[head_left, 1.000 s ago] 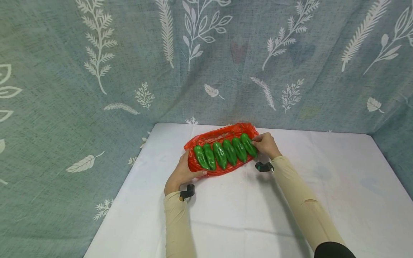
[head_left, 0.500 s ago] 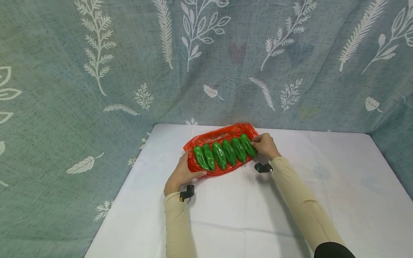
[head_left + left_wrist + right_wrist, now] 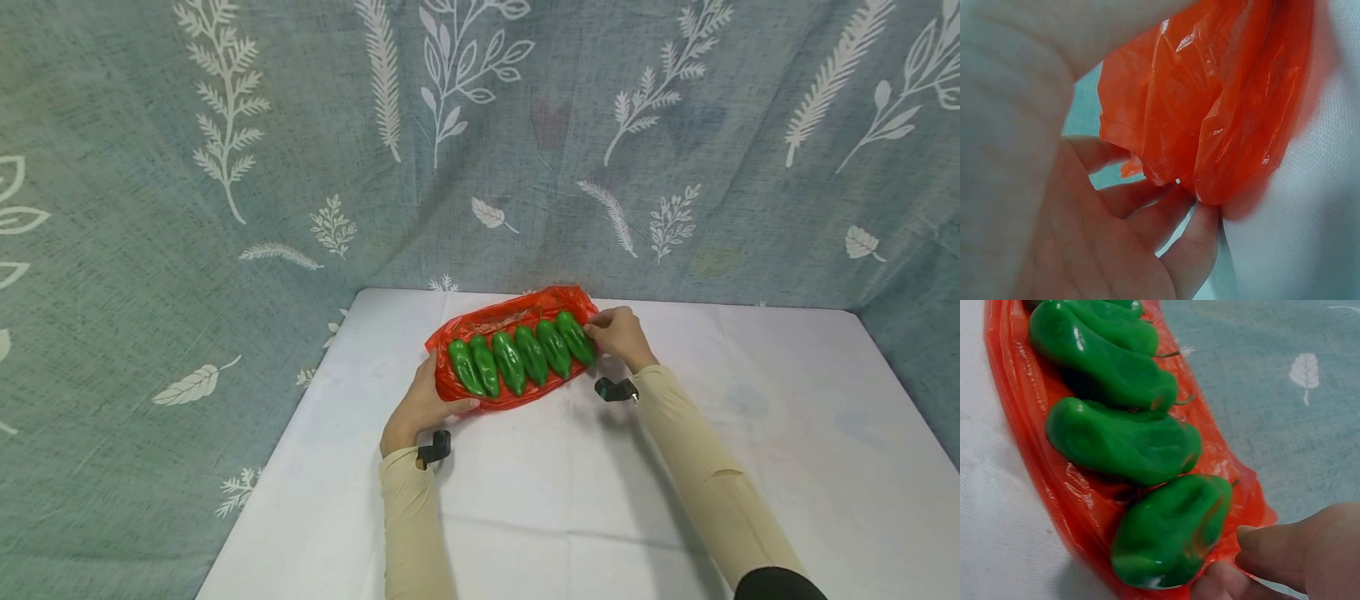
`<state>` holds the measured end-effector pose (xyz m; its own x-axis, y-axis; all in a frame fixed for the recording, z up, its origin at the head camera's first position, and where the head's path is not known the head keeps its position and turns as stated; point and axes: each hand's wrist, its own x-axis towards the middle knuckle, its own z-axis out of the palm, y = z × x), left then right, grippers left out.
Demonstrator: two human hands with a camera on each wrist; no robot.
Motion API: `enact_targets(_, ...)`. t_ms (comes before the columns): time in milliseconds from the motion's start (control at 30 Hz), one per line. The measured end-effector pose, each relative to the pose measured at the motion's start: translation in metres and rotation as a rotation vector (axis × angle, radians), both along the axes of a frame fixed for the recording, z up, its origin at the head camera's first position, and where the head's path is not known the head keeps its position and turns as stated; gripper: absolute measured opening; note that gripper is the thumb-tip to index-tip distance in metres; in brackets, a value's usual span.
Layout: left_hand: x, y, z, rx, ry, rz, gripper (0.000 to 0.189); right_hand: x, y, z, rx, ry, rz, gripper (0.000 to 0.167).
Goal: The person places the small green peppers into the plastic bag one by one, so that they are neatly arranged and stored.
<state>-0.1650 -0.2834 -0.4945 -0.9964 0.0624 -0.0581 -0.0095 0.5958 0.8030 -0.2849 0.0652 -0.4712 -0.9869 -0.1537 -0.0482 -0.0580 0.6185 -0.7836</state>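
Observation:
In the head view, a row of several glossy green peppers [image 3: 508,363] lies on a red plastic bag [image 3: 487,319] toward the back of the table. My left hand [image 3: 422,403] holds the bag's left end, thumb along the front edge, fingers behind. The left wrist view shows those fingertips against the crumpled red plastic [image 3: 1175,106]. At the other end my right hand [image 3: 621,335] grips the bag's edge beside the rightmost pepper [image 3: 574,337]. Up close in the right wrist view, thumb and fingers [image 3: 1272,550] sit around the red edge, right by the end pepper [image 3: 1172,531].
A white cloth [image 3: 525,492] covers the table. Behind and to the left hangs a grey-green curtain [image 3: 300,150] with white leaf prints, close to the bag's far side. A small black camera [image 3: 435,447] sits at the left wrist, another camera [image 3: 617,389] at the right.
Both hands stay at the ends of the bag, and the peppers keep their row. The right wrist has shifted very slightly; the whole view has drifted a little.

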Motion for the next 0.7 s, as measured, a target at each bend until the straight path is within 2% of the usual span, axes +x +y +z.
enact_targets(167, -0.001, 0.0, 0.0, 0.014, 0.017, -0.013, 0.116, 0.002, 0.005, 0.006, -0.036, 0.022, -0.004, 0.032)
enact_targets(467, 0.0, -0.002, 0.001, 0.01, 0.011, -0.006, 0.117, 0.016, 0.01, 0.03, -0.078, 0.052, 0.018, 0.034)
enact_targets(700, 0.0, 0.0, 0.0, -0.018, -0.032, 0.021, 0.124, 0.031, 0.019, 0.046, -0.116, 0.153, 0.034, 0.038)
